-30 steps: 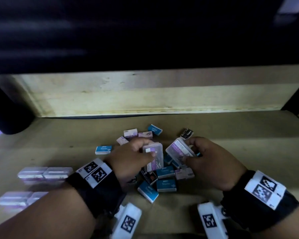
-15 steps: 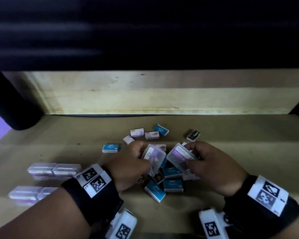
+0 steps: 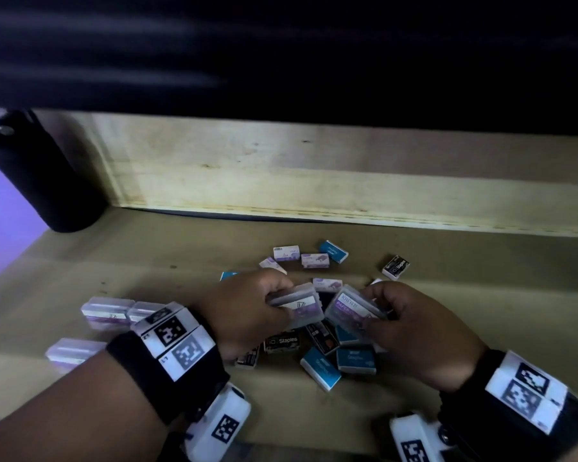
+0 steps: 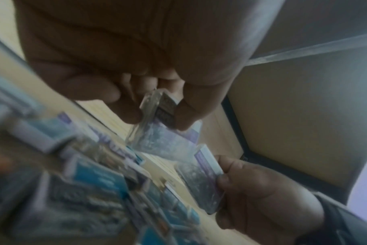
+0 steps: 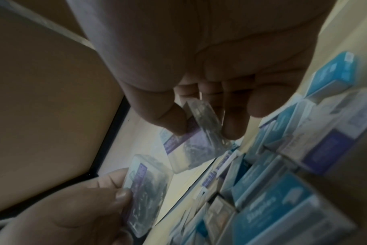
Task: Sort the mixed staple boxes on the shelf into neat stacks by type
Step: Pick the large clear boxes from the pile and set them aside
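Observation:
A mixed heap of small staple boxes lies mid-shelf: blue boxes (image 3: 321, 368), black boxes (image 3: 281, 343) and white-and-purple boxes (image 3: 315, 260). My left hand (image 3: 247, 311) pinches a clear plastic box with a purple label (image 3: 297, 303) above the heap. My right hand (image 3: 411, 331) pinches a second clear purple-labelled box (image 3: 351, 308) right beside it. The left wrist view shows the left box (image 4: 157, 132) between thumb and fingers; the right wrist view shows the right box (image 5: 199, 132) gripped the same way. Several clear purple boxes (image 3: 109, 311) sit grouped at the left.
The wooden shelf (image 3: 481, 311) has a pale back board (image 3: 314, 181) and a dark shelf overhead. A black upright post (image 3: 44, 181) stands at the back left corner. A lone black box (image 3: 395, 266) lies behind the heap to the right.
Both hands have lifted their clear boxes off the heap, and the left box has turned from upright to lying flat. The view has swung slightly, so the clear boxes at left sit nearer the centre.

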A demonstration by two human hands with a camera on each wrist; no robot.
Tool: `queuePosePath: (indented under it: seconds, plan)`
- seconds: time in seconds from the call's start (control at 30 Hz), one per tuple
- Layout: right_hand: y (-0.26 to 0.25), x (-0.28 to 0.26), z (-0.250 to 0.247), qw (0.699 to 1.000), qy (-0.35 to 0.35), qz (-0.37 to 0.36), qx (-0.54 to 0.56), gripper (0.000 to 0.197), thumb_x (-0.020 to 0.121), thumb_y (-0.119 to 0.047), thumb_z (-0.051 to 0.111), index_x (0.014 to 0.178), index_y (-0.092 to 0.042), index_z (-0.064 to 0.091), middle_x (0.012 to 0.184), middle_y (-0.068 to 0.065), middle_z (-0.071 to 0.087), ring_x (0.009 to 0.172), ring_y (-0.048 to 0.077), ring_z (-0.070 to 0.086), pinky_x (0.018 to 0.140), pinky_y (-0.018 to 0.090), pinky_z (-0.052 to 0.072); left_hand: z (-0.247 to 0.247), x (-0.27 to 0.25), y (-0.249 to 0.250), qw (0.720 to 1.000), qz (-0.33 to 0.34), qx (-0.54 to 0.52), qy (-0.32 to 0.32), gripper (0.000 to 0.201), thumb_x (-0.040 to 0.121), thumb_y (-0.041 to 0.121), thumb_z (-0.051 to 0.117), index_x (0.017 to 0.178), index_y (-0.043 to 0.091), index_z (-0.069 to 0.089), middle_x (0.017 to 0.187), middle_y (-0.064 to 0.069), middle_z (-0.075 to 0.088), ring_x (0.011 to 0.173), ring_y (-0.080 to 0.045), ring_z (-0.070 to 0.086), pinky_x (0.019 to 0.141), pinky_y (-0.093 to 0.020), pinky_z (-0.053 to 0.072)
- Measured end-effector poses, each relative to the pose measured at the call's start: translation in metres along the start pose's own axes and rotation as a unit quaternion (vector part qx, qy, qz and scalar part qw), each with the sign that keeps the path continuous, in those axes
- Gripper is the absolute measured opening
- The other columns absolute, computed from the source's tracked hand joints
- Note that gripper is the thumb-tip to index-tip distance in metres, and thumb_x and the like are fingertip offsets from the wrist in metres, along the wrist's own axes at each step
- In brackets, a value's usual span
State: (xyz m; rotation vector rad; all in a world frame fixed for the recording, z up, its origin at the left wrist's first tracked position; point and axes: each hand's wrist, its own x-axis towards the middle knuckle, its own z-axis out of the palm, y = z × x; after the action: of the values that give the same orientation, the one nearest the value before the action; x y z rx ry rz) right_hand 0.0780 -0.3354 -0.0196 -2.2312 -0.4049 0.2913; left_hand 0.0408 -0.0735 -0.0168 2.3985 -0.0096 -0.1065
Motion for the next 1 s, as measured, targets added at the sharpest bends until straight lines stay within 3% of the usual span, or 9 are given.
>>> queuePosePath:
  seconds: [0.1,0.23,0.33,0.43,0.53,0.63,0.77,0.87,1.0]
  plan:
    - [-0.007,0.001,0.006,1.000,-0.011,-0.009,-0.013,0.025,0.080,-0.034,0.073,0.102,-0.045,0.065,0.090,-0.018,0.074,0.077,0.000,0.070,0.074,0.038,0.059,-0.014,-0.004,-0.002,0.999,-0.002,0.034,-0.010,0.033,0.066,0.049,0.062,0.099,0.049,0.059,0.083,0.030,0.065,0.074,0.008,0.060,0.061,-0.023,0.044]
    - [-0.022,0.005,0.015,0.998,-0.022,-0.035,-0.046,0.032,0.070,-0.059,0.063,0.101,-0.050,0.062,0.088,-0.023,0.072,0.075,-0.006,0.067,0.066,0.024,0.054,-0.041,-0.012,-0.010,0.997,-0.014,0.070,-0.004,0.032,0.070,0.042,0.064,0.099,0.054,0.058,0.086,0.030,0.066,0.076,0.009,0.061,0.062,-0.023,0.048]
    - [-0.033,0.012,0.024,0.997,-0.038,-0.039,-0.062,0.025,0.078,-0.045,0.069,0.101,-0.048,0.062,0.089,-0.023,0.071,0.075,-0.005,0.067,0.067,0.025,0.054,-0.063,-0.019,-0.015,0.994,-0.021,0.110,0.011,0.034,0.074,0.036,0.065,0.101,0.055,0.057,0.085,0.022,0.067,0.076,0.008,0.059,0.066,-0.026,0.050]
    - [-0.051,0.022,0.033,0.993,-0.058,-0.055,-0.083,0.022,0.079,-0.039,0.070,0.099,-0.045,0.063,0.087,-0.022,0.071,0.072,-0.003,0.067,0.063,0.025,0.054,-0.086,-0.027,-0.019,0.989,-0.023,0.145,0.016,0.033,0.074,0.033,0.064,0.102,0.050,0.060,0.087,0.022,0.063,0.080,0.010,0.056,0.061,-0.018,0.041]
    - [-0.071,0.035,0.044,0.987,-0.065,-0.089,-0.116,0.022,0.080,-0.034,0.070,0.098,-0.046,0.062,0.084,-0.026,0.068,0.067,-0.005,0.064,0.055,0.016,0.047,-0.110,-0.033,-0.025,0.982,-0.021,0.188,0.024,0.025,0.076,0.034,0.065,0.097,0.047,0.061,0.093,0.019,0.059,0.085,0.002,0.055,0.071,-0.022,0.044]
    - [-0.090,0.047,0.056,0.979,-0.055,-0.110,-0.161,0.024,0.080,-0.044,0.070,0.101,-0.047,0.058,0.088,-0.028,0.065,0.073,-0.009,0.060,0.057,0.009,0.042,-0.130,-0.036,-0.035,0.973,-0.031,0.227,0.010,0.026,0.080,0.037,0.066,0.103,0.049,0.061,0.102,0.020,0.059,0.093,-0.002,0.056,0.079,-0.024,0.044]
    - [-0.114,0.067,0.076,0.973,-0.057,-0.114,-0.190,0.030,0.074,-0.050,0.066,0.101,-0.037,0.060,0.091,-0.013,0.067,0.080,0.003,0.063,0.070,0.028,0.051,-0.156,-0.037,-0.050,0.959,-0.054,0.277,0.002,0.032,0.080,0.039,0.066,0.110,0.047,0.061,0.106,0.019,0.060,0.097,-0.006,0.057,0.081,-0.025,0.044]
    - [-0.129,0.084,0.089,0.970,-0.082,-0.116,-0.200,0.024,0.075,-0.041,0.068,0.096,-0.034,0.060,0.085,-0.012,0.064,0.073,0.002,0.058,0.060,0.023,0.043,-0.172,-0.034,-0.063,0.958,-0.078,0.278,-0.011,0.034,0.079,0.036,0.066,0.110,0.048,0.061,0.104,0.019,0.061,0.096,-0.007,0.057,0.085,-0.025,0.047]
    - [-0.147,0.108,0.110,0.962,-0.126,-0.101,-0.221,0.025,0.076,-0.037,0.070,0.098,-0.036,0.058,0.085,-0.014,0.057,0.069,-0.006,0.049,0.053,0.017,0.033,-0.184,-0.024,-0.084,0.955,-0.097,0.277,-0.035,0.034,0.082,0.031,0.067,0.114,0.043,0.063,0.101,0.018,0.059,0.093,-0.008,0.056,0.074,-0.021,0.042]
